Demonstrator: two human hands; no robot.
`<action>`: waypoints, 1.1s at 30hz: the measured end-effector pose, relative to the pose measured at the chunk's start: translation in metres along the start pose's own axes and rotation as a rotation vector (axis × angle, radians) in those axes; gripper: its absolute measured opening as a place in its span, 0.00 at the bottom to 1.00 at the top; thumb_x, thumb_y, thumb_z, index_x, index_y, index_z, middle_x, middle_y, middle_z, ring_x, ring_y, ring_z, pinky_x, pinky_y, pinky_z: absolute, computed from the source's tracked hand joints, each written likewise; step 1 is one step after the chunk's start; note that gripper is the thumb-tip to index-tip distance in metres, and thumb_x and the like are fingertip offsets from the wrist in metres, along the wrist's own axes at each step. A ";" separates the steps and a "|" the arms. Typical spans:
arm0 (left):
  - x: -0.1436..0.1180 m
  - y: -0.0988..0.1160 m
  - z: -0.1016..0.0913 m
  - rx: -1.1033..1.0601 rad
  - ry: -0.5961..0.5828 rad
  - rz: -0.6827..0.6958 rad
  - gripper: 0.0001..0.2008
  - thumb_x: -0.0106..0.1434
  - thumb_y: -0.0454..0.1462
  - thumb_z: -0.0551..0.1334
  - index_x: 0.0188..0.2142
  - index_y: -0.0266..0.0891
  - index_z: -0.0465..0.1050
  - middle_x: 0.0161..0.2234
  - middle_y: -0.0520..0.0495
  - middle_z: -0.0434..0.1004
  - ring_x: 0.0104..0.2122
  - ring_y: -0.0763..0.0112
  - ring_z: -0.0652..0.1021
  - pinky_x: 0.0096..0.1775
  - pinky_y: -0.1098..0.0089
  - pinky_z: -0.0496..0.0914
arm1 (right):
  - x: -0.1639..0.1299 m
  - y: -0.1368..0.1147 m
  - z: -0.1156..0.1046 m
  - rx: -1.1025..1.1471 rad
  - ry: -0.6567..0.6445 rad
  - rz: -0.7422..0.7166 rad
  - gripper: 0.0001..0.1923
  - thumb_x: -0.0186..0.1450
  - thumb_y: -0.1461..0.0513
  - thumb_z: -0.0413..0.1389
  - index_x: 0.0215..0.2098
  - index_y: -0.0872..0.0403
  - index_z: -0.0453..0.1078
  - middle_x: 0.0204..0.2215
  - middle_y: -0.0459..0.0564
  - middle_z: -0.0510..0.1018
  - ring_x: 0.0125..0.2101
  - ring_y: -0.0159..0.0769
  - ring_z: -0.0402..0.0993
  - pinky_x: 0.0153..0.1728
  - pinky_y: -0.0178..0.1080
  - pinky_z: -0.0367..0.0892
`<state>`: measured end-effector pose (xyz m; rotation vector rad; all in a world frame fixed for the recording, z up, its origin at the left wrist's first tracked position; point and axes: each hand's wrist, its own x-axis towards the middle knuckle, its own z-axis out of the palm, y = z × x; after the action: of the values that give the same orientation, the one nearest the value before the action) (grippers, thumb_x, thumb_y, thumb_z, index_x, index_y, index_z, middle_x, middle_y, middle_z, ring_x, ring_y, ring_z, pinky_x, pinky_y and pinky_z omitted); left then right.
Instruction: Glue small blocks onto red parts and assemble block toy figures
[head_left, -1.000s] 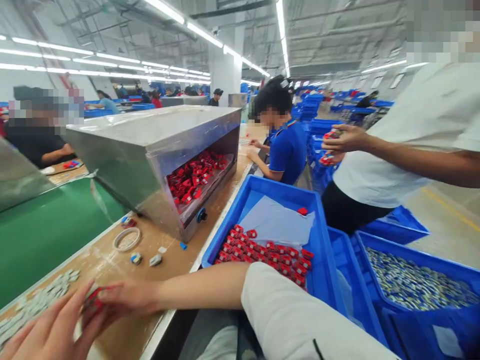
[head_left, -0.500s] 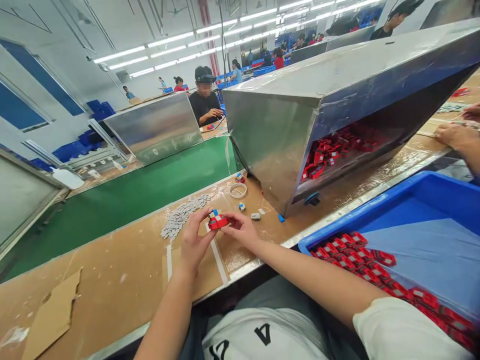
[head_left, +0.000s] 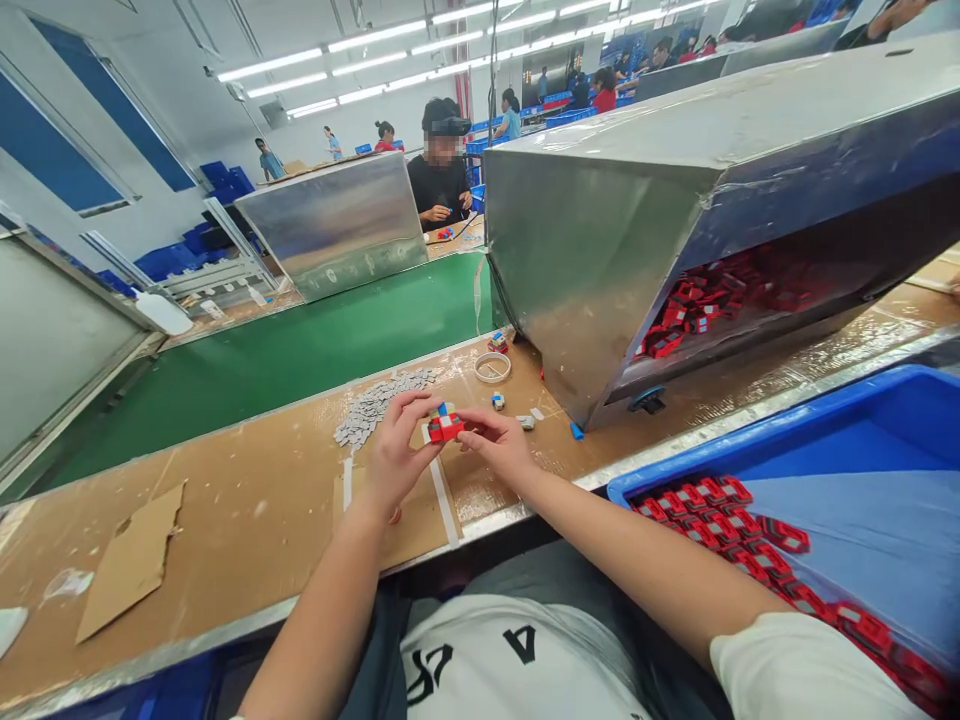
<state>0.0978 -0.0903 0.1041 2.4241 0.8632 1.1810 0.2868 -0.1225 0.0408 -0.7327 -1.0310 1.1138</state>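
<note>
Both of my hands hold one small red toy car (head_left: 445,428) with blue, white and yellow on its upper part, raised over the bench. My left hand (head_left: 397,452) grips its left end between thumb and fingers. At the right end, my right hand (head_left: 501,440) pinches it with the fingertips. Behind my left hand lies a pile of small grey flat pieces (head_left: 375,405). Beyond the right hand are a white ring (head_left: 493,368), a small blue-and-white part (head_left: 498,401) and a grey piece (head_left: 526,423). Another small toy car (head_left: 497,343) stands behind the ring.
A large metal bin (head_left: 592,270) with many red parts (head_left: 705,300) stands at the right. Near my right arm, a blue tray (head_left: 870,420) holds rows of red car parts (head_left: 720,520). A green conveyor belt (head_left: 390,310) runs behind the bench; cardboard (head_left: 135,560) lies left.
My view has shifted, so the bench and bin sit differently in frame. Both hands still hold the toy car, which appears slightly turned. A small reddish thing now shows by my left wrist.
</note>
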 end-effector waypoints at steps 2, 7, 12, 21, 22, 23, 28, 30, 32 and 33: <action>0.001 0.001 -0.002 -0.063 -0.062 -0.065 0.22 0.69 0.33 0.68 0.60 0.47 0.72 0.60 0.42 0.73 0.52 0.64 0.81 0.55 0.61 0.79 | 0.000 0.000 -0.001 -0.038 -0.005 0.011 0.18 0.60 0.52 0.72 0.47 0.49 0.85 0.40 0.49 0.84 0.33 0.35 0.75 0.36 0.40 0.75; 0.006 -0.001 -0.018 -0.110 -0.239 -0.166 0.23 0.67 0.32 0.66 0.60 0.48 0.73 0.54 0.45 0.80 0.43 0.68 0.82 0.46 0.67 0.79 | 0.002 0.013 -0.009 -0.101 -0.053 0.122 0.24 0.60 0.50 0.72 0.52 0.51 0.82 0.44 0.53 0.85 0.37 0.38 0.78 0.41 0.43 0.75; 0.025 -0.059 -0.056 -0.120 -0.207 -0.446 0.22 0.62 0.36 0.69 0.56 0.45 0.73 0.50 0.46 0.80 0.33 0.72 0.80 0.35 0.72 0.75 | 0.011 0.038 -0.025 -0.340 -0.078 0.226 0.25 0.65 0.45 0.63 0.51 0.55 0.79 0.43 0.56 0.84 0.36 0.40 0.78 0.39 0.43 0.73; 0.079 -0.231 -0.107 -0.175 0.102 -0.997 0.27 0.58 0.34 0.75 0.52 0.41 0.64 0.41 0.48 0.77 0.24 0.79 0.75 0.26 0.78 0.67 | 0.009 0.040 -0.026 -0.857 -0.266 0.118 0.18 0.72 0.51 0.53 0.36 0.53 0.77 0.33 0.51 0.81 0.34 0.40 0.75 0.38 0.41 0.65; 0.084 -0.243 -0.108 -0.166 0.114 -1.019 0.27 0.58 0.33 0.75 0.52 0.41 0.63 0.40 0.47 0.77 0.25 0.78 0.75 0.26 0.78 0.67 | 0.009 0.039 -0.025 -0.870 -0.265 0.120 0.18 0.73 0.51 0.52 0.35 0.53 0.77 0.33 0.51 0.81 0.34 0.40 0.75 0.38 0.41 0.65; 0.088 -0.255 -0.106 -0.157 0.123 -1.034 0.27 0.59 0.33 0.75 0.51 0.41 0.62 0.40 0.47 0.77 0.26 0.78 0.76 0.27 0.78 0.68 | 0.010 0.038 -0.025 -0.881 -0.263 0.127 0.19 0.73 0.51 0.52 0.35 0.53 0.77 0.33 0.51 0.81 0.34 0.40 0.75 0.38 0.41 0.64; 0.110 -0.308 -0.084 -0.103 0.100 -1.023 0.27 0.61 0.33 0.74 0.53 0.40 0.62 0.40 0.48 0.77 0.28 0.76 0.78 0.27 0.79 0.67 | 0.011 0.044 -0.024 -0.918 -0.242 0.186 0.19 0.72 0.51 0.51 0.33 0.53 0.75 0.32 0.51 0.79 0.34 0.41 0.75 0.37 0.41 0.62; 0.119 -0.328 -0.072 -0.068 0.084 -0.988 0.25 0.63 0.32 0.71 0.56 0.40 0.64 0.40 0.48 0.78 0.28 0.76 0.77 0.26 0.79 0.65 | 0.010 0.048 -0.024 -0.922 -0.234 0.198 0.18 0.72 0.51 0.50 0.32 0.52 0.73 0.31 0.51 0.78 0.34 0.41 0.75 0.37 0.40 0.62; 0.129 -0.345 -0.062 -0.027 0.070 -0.944 0.25 0.64 0.31 0.69 0.58 0.41 0.65 0.42 0.48 0.78 0.28 0.77 0.76 0.27 0.80 0.65 | 0.010 0.050 -0.026 -0.924 -0.243 0.211 0.18 0.73 0.52 0.50 0.31 0.52 0.72 0.30 0.50 0.78 0.34 0.41 0.74 0.36 0.40 0.62; 0.135 -0.352 -0.058 -0.006 0.058 -0.922 0.25 0.65 0.31 0.68 0.59 0.41 0.65 0.43 0.49 0.79 0.29 0.77 0.76 0.27 0.80 0.66 | 0.010 0.050 -0.026 -0.923 -0.252 0.216 0.18 0.73 0.52 0.50 0.31 0.52 0.72 0.31 0.50 0.78 0.34 0.41 0.74 0.37 0.40 0.62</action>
<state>-0.0180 0.2679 0.0410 1.6095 1.7097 0.8557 0.2941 -0.0974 -0.0107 -1.4830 -1.7420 0.8898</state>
